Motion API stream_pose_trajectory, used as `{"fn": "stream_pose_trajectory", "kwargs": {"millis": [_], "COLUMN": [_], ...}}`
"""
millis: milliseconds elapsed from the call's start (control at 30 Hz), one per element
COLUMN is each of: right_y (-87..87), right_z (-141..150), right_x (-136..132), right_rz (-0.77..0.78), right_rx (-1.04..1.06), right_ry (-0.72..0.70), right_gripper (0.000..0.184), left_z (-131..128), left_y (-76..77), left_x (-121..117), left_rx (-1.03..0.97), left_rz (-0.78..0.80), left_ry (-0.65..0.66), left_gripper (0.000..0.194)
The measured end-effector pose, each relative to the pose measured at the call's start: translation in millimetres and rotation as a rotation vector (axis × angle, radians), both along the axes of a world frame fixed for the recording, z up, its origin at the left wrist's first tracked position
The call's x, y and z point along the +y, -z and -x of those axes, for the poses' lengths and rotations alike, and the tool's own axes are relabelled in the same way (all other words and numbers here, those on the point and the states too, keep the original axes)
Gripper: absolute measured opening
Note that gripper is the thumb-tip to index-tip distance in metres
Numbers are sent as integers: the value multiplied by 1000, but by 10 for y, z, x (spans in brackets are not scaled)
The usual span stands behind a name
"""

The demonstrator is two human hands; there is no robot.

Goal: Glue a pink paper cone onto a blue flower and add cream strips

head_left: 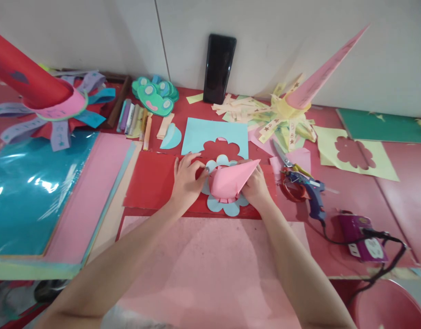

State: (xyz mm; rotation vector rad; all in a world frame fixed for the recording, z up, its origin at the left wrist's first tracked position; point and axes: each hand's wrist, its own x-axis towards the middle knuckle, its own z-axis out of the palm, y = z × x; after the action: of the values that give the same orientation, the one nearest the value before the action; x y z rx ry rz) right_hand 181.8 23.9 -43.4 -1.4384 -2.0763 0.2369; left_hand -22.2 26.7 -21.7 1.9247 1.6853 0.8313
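A pink paper cone (231, 183) with small tabs at its base lies tilted on a light blue paper flower (231, 209), its tip toward the upper right. My left hand (188, 178) is at the flower's left side, thumb and forefinger pinched together at a petal. Around the cone's right side closes my right hand (256, 185), its fingers partly hidden behind the paper. Both pieces are over a red sheet (150, 180). Just beyond lies a light blue sheet (203, 130) with a flower-shaped hole.
Scissors (282, 153), a blue glue gun (315, 194) and a purple power box (363, 237) with a cable lie to the right. A finished pink cone (323, 68) stands behind them. Left are a red cone (28, 68), markers (128, 119) and paper sheets (83, 201). A phone (220, 68) leans on the wall.
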Motion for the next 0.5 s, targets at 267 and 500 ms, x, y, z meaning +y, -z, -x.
{"fn": "stream_pose_trajectory", "kwargs": {"millis": [267,500], "right_y": [3,3], "right_z": [-3,-4], "right_x": [-2,5], "right_rz": [12,12], "right_rx": [-5,11], "right_ry": [3,-2], "right_gripper": [34,32], "left_z": [3,-1], "left_y": [15,9], "left_x": [4,4], "left_rx": [-35,-48], "left_rz": [-14,-26], "left_ry": [1,3], "left_gripper": [9,8]}}
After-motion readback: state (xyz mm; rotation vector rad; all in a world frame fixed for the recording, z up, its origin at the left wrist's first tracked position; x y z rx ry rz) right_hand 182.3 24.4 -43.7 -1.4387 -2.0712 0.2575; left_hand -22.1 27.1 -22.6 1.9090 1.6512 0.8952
